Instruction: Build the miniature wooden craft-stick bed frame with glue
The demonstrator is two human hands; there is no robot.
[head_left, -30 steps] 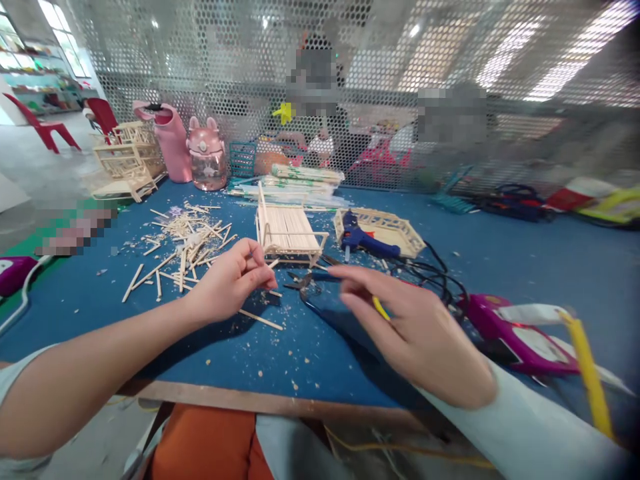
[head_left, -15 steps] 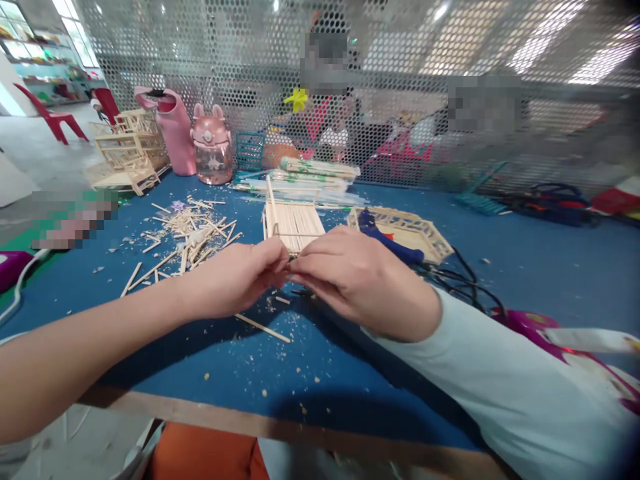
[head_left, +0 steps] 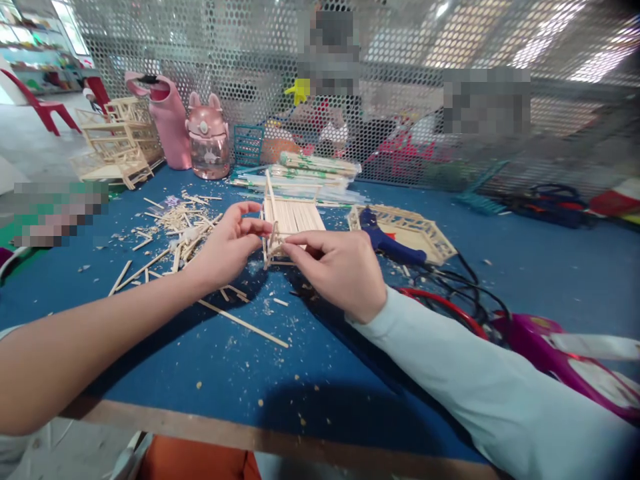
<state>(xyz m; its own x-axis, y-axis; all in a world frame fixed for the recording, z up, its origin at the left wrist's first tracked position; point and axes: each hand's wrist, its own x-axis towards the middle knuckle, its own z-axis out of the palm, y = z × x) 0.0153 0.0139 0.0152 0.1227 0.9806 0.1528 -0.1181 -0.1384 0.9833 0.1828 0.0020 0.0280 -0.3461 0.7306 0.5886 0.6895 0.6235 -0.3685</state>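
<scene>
A small wooden stick model (head_left: 299, 217), with a slatted deck of thin sticks and an upright stick at its far left corner, lies on the blue table in front of me. At its near left corner, my right hand (head_left: 345, 270) pinches a small wooden stick piece (head_left: 274, 245) between thumb and fingertips. My left hand (head_left: 231, 241) has its fingers apart, with the fingertips beside the model's left edge; whether they touch it I cannot tell. The exact shape of the pinched piece is partly hidden by the right fingers.
Loose cut sticks (head_left: 185, 227) are heaped on the left. A second stick model (head_left: 117, 143) and two pink bottles (head_left: 209, 150) stand behind. Bagged sticks (head_left: 320, 167) lie at the back. On the right are a blue-handled tool (head_left: 395, 247), a stick frame (head_left: 435, 240), cables and red-handled pliers (head_left: 450, 307).
Both hands were close together before the model's near edge. My left hand has come away to the left with fingers spread; my right hand has moved the stick piece against the near left corner.
</scene>
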